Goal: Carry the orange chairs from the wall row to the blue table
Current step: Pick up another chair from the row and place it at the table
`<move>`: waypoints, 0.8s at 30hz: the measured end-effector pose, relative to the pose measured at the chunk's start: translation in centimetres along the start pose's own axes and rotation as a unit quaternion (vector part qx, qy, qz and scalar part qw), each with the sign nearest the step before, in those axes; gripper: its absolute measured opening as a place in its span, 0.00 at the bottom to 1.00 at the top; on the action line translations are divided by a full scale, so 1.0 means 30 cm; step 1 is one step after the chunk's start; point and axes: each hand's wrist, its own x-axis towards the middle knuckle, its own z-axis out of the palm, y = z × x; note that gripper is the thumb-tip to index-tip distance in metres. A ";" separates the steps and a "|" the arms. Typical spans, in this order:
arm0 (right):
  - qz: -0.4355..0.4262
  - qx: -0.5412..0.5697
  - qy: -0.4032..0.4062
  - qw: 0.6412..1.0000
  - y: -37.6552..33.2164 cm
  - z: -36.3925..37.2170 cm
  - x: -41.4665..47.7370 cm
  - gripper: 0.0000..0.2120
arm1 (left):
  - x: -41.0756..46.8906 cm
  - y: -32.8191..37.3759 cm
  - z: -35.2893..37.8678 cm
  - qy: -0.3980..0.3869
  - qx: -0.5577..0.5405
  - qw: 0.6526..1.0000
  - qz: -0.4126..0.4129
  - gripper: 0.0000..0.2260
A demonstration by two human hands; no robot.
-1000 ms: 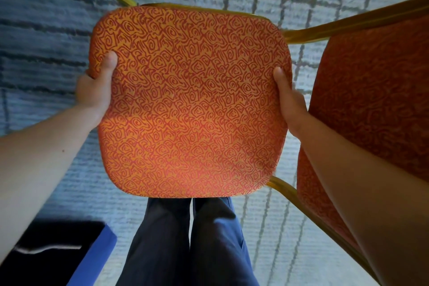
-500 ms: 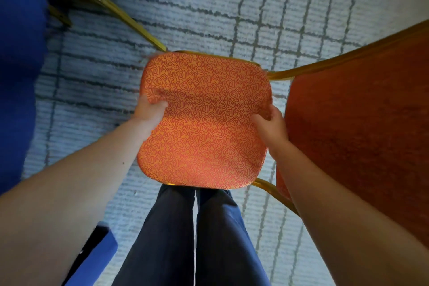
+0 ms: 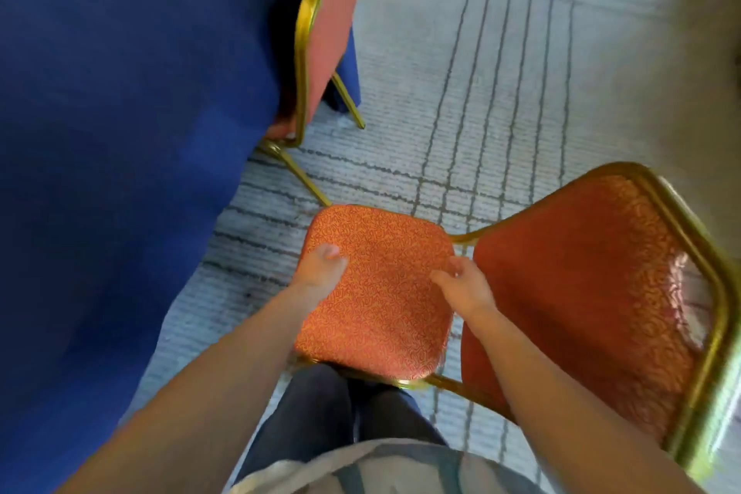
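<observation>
An orange patterned chair [image 3: 381,293] with a gold frame stands low in front of my legs, its backrest [image 3: 581,293] to the right. My left hand [image 3: 320,267] lies on the seat's left edge with its fingers curled on the cushion. At the seat's right edge my right hand [image 3: 461,285] hovers with its fingers loosely apart. The blue table [image 3: 120,132], under a blue cloth, fills the left side, close to the chair.
A second orange chair [image 3: 324,32] with gold legs is pushed against the blue table's far edge. Grey carpet with dark lines [image 3: 501,92] stretches ahead and to the right. My dark trousers [image 3: 320,413] are just behind the seat.
The chair has come down from chest height to near the floor beside the blue table. Both hands have slid from gripping the seat's sides inward, and the right one has loosened.
</observation>
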 end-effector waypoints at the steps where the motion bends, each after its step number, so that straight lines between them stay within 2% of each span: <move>1: -0.006 -0.001 0.004 1.000 -0.010 -0.013 -0.015 0.24 | -0.032 0.018 -0.003 -0.005 -0.009 1.000 0.010 0.22; 6: -0.042 -0.019 0.012 0.999 -0.049 -0.077 -0.109 0.26 | -0.188 0.064 -0.015 -0.022 -0.021 0.998 0.055 0.10; 11: -0.081 -0.022 0.014 0.996 -0.041 -0.122 -0.188 0.29 | -0.316 0.065 -0.021 0.011 -0.037 0.994 0.098 0.02; 14: -0.117 -0.026 0.004 0.993 -0.013 -0.156 -0.247 0.32 | -0.396 0.053 -0.007 0.019 -0.052 0.992 0.113 0.07; 18: -0.153 -0.048 0.003 0.987 0.040 -0.227 -0.361 0.29 | -0.508 0.018 0.051 0.031 -0.070 0.987 0.139 0.14; 24: -0.211 -0.084 -0.006 0.974 0.093 -0.382 -0.455 0.28 | -0.678 -0.036 0.168 0.053 -0.065 0.984 0.155 0.17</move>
